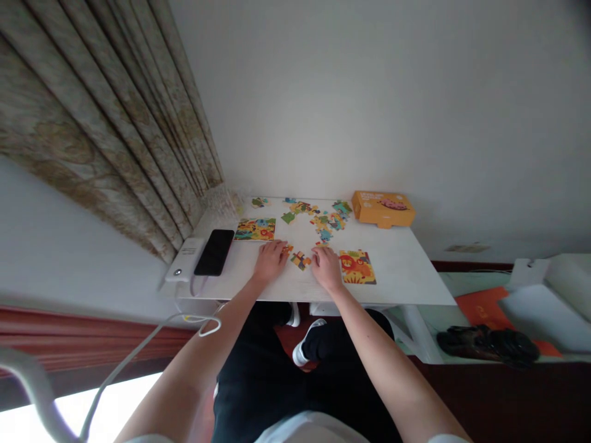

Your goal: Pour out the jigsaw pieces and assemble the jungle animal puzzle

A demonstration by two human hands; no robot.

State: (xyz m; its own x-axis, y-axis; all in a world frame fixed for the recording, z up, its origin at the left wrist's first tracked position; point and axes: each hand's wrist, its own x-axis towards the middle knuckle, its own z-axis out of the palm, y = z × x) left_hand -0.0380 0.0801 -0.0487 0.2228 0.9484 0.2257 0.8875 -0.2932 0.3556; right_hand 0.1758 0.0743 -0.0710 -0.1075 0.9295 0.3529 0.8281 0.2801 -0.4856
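White tabletop (pixel 401 271): left of the lion picture card (pixel 358 267) lie, successively, the right hand (pixel 325 267), several jigsaw pieces (pixel 300 260) and the left hand (pixel 270 261); both hands half-curled, any grip indiscernible.

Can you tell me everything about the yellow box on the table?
The box is orange-yellow, longer than it is wide, and looks like cardboard. It has pale writing, too small to read, and a reddish-pink picture. A little tab sticks out along its near side. It lies at the far right of the white table, near the wall; I can't tell if they touch. Puzzle pieces lie by its left end. No hand touches it.
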